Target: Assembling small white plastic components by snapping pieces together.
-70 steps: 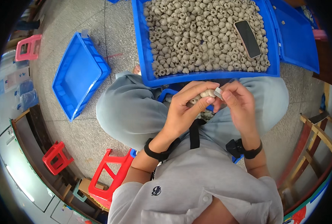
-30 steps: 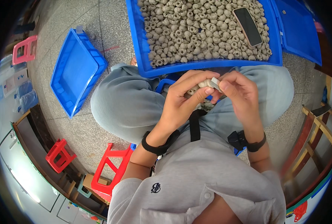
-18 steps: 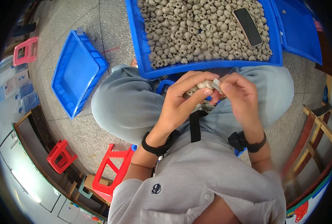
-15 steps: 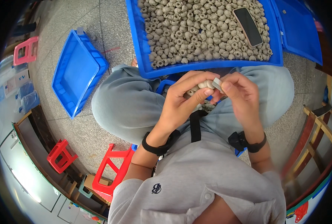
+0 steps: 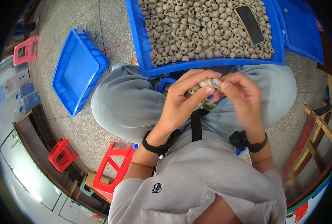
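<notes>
My left hand (image 5: 179,99) is closed round a small pale, rounded piece (image 5: 205,83), with thumb and forefinger pinching it. More of the same kind, one with a round hole (image 5: 191,90), shows inside the palm. In my right hand (image 5: 243,96), thumb and fingers pinch a small flat grey block (image 5: 216,84) that rests against the pale piece. Both hands are close together above my lap. Below them, partly hidden, is a blue container (image 5: 164,82) with pale pieces under my fingers.
Just ahead stands a large blue bin (image 5: 210,64) full of grey-beige rounded pieces (image 5: 188,33), many with holes. A phone (image 5: 250,24) lies on them. An open blue crate (image 5: 76,71) sits at left, red stools (image 5: 112,170) behind it, a wooden frame (image 5: 313,145) at right.
The grey block has tilted slightly against the pale piece. Both hands keep their grip and almost the same place; the whole view has shifted a little.
</notes>
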Motion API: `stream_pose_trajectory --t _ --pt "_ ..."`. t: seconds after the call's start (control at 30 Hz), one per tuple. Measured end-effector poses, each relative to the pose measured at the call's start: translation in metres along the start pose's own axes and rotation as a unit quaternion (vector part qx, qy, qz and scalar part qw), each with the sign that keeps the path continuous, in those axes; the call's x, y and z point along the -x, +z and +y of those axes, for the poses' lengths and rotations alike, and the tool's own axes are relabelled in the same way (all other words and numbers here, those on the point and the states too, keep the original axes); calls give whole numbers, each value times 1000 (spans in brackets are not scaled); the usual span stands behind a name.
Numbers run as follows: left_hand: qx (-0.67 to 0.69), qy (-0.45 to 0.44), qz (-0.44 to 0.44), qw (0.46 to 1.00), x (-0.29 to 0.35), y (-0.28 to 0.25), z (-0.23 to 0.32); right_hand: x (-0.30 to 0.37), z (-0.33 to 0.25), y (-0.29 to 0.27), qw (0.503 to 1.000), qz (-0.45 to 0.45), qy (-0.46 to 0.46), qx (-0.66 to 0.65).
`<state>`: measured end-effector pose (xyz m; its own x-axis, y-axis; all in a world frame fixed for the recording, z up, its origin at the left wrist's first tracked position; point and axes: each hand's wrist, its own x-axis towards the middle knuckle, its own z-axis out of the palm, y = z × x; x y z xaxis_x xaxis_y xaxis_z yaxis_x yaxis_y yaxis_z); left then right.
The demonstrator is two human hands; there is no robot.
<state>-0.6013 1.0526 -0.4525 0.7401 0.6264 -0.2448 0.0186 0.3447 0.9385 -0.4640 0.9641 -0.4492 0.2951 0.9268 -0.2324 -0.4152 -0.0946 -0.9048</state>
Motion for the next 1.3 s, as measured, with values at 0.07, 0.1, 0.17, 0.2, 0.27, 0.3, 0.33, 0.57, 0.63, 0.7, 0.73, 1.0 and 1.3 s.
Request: stream_pose_trajectory --t 0.07,0.1,0.17,0.2,0.27,0.3,0.33,0.57,0.63,0.7,0.73,1.0,1.3 --pt "2 2 -1 1000 0 0 0 0 0 0 1000 4 -5 1" --pt "-1 4 0 1000 0 0 -1 0 0 0 1000 4 -5 1" --pt "-4 6 2 1000 0 0 -2 0 0 0 1000 2 -9 2" --pt "-5 7 1 1000 0 0 -2 0 0 0 1000 2 -8 2" --pt "-6 8 1 1000 1 -1 -2 0 -1 1 1000 0 -6 7" --pt "-5 5 1 1000 0 0 0 0 -1 1 1000 0 -6 7" --pt "-5 1 1 1000 0 0 0 0 -1 1 1000 -1 -8 9" --pt "-9 -38 5 999 2 -2 3 1 1 -1 999 -24 -1 30" --pt "-31 -7 -3 999 1 -4 0 1 2 -2 999 -27 -2 22" --pt "-23 12 -2 1000 1 -3 -2 0 1 -2 999 -30 -3 15" --pt "-14 32 -2 999 1 -3 -2 0 -1 -2 1000 -20 9 -21" --pt "-2 21 0 1000 1 -2 -1 2 -2 -1 1000 -14 -12 -4" --pt "-28 17 10 999 0 -1 0 1 -2 1 998 -5 -41 39"
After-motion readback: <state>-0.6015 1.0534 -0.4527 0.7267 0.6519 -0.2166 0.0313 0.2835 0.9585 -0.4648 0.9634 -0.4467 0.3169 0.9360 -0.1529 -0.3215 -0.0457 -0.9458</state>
